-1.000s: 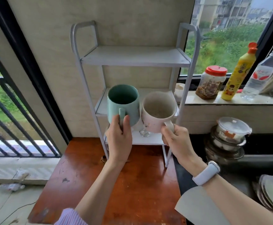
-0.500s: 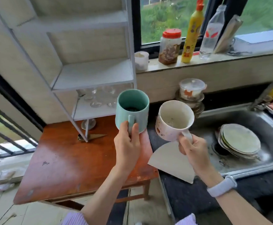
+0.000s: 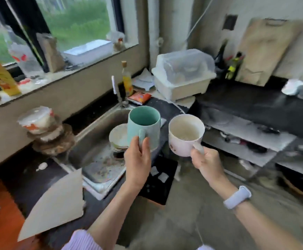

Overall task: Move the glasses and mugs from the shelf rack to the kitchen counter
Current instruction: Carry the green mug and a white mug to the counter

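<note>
My left hand (image 3: pixel 137 160) grips the handle of a teal mug (image 3: pixel 144 124), held upright in the air over the right end of the sink (image 3: pixel 93 139). A white mug (image 3: pixel 186 134) with small marks on its side hangs beside it, my right hand (image 3: pixel 205 160) closed on its handle. The two mugs are a little apart, both with their mouths up. The dark kitchen counter (image 3: pixel 255 103) runs along the far right wall, beyond the white mug. The shelf rack is out of view to the left.
A stack of plates (image 3: pixel 118 138) lies in the sink under the teal mug. A white lidded dish box (image 3: pixel 183 76) stands in the counter corner, a cutting board (image 3: pixel 266 51) leans on the wall. Stacked pots (image 3: pixel 47 134) sit left of the sink. Open metal shelves (image 3: pixel 246 139) run under the right counter.
I have turned right from the shelf rack and wooden table towards the sink and the corner counter. Both mugs travelled with my hands, still held by their handles.
</note>
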Action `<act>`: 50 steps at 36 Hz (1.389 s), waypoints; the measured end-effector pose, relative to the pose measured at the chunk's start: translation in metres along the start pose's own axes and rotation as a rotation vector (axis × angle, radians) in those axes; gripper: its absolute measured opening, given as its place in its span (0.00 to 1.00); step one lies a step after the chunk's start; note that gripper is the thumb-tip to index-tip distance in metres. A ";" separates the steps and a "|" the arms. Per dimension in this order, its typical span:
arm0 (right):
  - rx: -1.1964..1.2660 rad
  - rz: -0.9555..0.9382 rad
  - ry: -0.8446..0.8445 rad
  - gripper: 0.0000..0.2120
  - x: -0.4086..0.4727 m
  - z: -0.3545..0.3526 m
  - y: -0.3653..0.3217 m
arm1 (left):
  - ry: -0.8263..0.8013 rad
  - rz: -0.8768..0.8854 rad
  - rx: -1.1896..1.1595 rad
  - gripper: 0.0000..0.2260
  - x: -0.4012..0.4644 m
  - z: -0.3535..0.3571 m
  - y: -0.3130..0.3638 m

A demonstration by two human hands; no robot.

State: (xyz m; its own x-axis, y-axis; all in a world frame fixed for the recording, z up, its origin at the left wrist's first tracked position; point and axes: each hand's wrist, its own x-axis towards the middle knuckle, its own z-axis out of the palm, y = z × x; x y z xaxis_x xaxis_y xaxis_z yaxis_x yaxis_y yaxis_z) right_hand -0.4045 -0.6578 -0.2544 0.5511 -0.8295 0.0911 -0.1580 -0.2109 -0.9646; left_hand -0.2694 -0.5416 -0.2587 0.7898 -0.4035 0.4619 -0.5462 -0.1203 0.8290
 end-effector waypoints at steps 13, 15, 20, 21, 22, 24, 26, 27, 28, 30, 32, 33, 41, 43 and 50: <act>-0.074 0.176 0.532 0.13 0.053 -0.224 0.079 | -0.498 0.145 -0.250 0.15 0.004 0.267 0.093; -0.068 0.209 0.586 0.12 0.065 -0.252 0.091 | -0.552 0.153 -0.271 0.14 0.007 0.308 0.103; -0.088 0.263 0.692 0.16 0.111 -0.321 0.128 | -0.654 0.155 -0.322 0.13 0.022 0.414 0.123; -0.087 0.277 0.714 0.16 0.123 -0.334 0.135 | -0.674 0.156 -0.331 0.13 0.026 0.434 0.127; -0.081 0.292 0.737 0.16 0.136 -0.347 0.140 | -0.693 0.161 -0.340 0.13 0.031 0.455 0.131; -0.075 0.327 0.779 0.16 0.162 -0.371 0.150 | -0.732 0.175 -0.361 0.13 0.042 0.494 0.140; -0.076 0.360 0.810 0.18 0.188 -0.396 0.160 | -0.783 0.185 -0.373 0.14 0.053 0.532 0.149; -0.066 0.370 0.820 0.19 0.200 -0.408 0.164 | -0.814 0.183 -0.375 0.13 0.059 0.551 0.154; -0.053 0.378 0.828 0.20 0.212 -0.419 0.167 | -0.842 0.181 -0.376 0.12 0.063 0.569 0.158; -0.040 0.401 0.839 0.20 0.232 -0.440 0.174 | -0.889 0.171 -0.375 0.10 0.071 0.605 0.165; -0.029 0.429 0.858 0.19 0.251 -0.459 0.182 | -0.930 0.152 -0.377 0.11 0.075 0.641 0.172; -0.025 0.440 0.870 0.19 0.259 -0.469 0.187 | -0.956 0.139 -0.377 0.11 0.076 0.658 0.175; -0.017 0.558 0.879 0.13 0.330 -0.554 0.245 | -1.117 0.093 -0.342 0.12 0.072 0.793 0.188; 0.027 0.581 0.873 0.11 0.351 -0.578 0.264 | -1.131 0.075 -0.324 0.13 0.068 0.829 0.188; 0.063 0.615 0.809 0.14 0.423 -0.665 0.346 | -1.134 -0.019 -0.282 0.13 0.048 0.958 0.187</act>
State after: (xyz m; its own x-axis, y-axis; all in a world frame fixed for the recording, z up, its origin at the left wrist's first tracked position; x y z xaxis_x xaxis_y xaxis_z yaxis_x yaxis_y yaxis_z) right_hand -0.7704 -1.4258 -0.3853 -0.3348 -0.8907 -0.3076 -0.1711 0.3784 -0.9097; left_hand -0.6006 -1.4521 -0.3834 0.0173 -0.9996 0.0205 -0.3431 0.0133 0.9392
